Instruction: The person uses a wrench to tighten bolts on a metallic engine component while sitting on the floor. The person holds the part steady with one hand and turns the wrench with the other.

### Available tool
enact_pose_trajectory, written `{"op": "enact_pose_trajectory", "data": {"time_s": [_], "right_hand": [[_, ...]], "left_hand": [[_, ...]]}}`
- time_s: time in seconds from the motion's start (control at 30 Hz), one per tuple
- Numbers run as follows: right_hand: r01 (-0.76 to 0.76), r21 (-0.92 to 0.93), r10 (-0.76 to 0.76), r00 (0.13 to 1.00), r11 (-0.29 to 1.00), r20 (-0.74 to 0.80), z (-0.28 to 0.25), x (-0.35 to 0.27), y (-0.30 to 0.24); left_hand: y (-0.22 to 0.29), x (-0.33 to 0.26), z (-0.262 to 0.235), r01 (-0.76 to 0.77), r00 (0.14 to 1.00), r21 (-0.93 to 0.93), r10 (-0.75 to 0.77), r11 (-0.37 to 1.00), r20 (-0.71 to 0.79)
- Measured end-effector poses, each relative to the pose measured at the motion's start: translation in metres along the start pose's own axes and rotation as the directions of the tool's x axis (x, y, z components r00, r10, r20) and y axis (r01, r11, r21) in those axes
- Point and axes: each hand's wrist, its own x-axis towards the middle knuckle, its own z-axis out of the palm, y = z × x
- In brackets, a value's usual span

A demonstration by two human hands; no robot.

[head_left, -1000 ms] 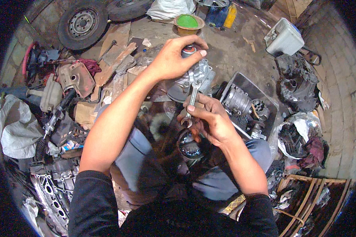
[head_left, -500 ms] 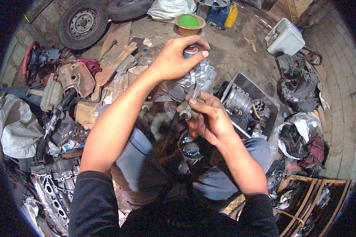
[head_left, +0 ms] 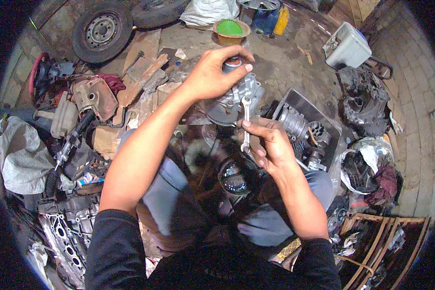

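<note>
A silvery cast-metal machine part (head_left: 223, 107) with a rounded housing stands between my knees. My left hand (head_left: 211, 73) curls over its far end, thumb and fingers around a round piece with an orange-red centre. A double-ended wrench (head_left: 247, 116) is pinched between the thumb and fingers of my right hand (head_left: 271, 141). It points almost straight away from me, its far end at the near right side of the part. Whether that end sits on a bolt, I cannot tell. Below my hands is a dark round container (head_left: 234, 176) with something shiny inside.
At right stands a grey tray (head_left: 337, 137) holding metal machine parts. Beyond it are a large dirty casting (head_left: 365, 99) and a pale plastic bin (head_left: 348, 48). Scrap wood (head_left: 142, 79), an engine head (head_left: 65, 237) and a white sack (head_left: 21, 157) lie left. A wheel (head_left: 101, 30) leans behind.
The wrench has swung from a slant to nearly straight, its near end moving right. My right hand has shifted slightly right and its fingers have turned. My left hand keeps its hold on the part.
</note>
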Motion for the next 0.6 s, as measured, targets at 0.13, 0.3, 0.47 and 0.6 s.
{"op": "enact_pose_trajectory", "data": {"time_s": [0.13,0.3,0.47,0.6], "right_hand": [[0.044,-0.227,-0.061,0.996,0.973,-0.069,-0.001,-0.006,-0.015],[0.204,-0.630,-0.356,0.927,0.749,-0.123,-0.002,0.002,-0.016],[0.245,-0.834,-0.513,0.857,0.495,-0.053,-0.027,0.004,-0.027],[0.265,-0.875,-0.548,0.837,0.405,0.000,-0.022,-0.004,-0.025]], "left_hand": [[0.000,0.001,0.000,-0.018,1.000,0.032,0.018,0.999,-0.001],[-0.001,0.000,0.001,-0.007,1.000,0.003,0.008,1.000,-0.011],[0.000,0.003,0.000,-0.003,1.000,-0.015,0.003,1.000,0.004],[0.000,0.002,0.002,-0.017,1.000,0.016,0.017,1.000,-0.008]]}}
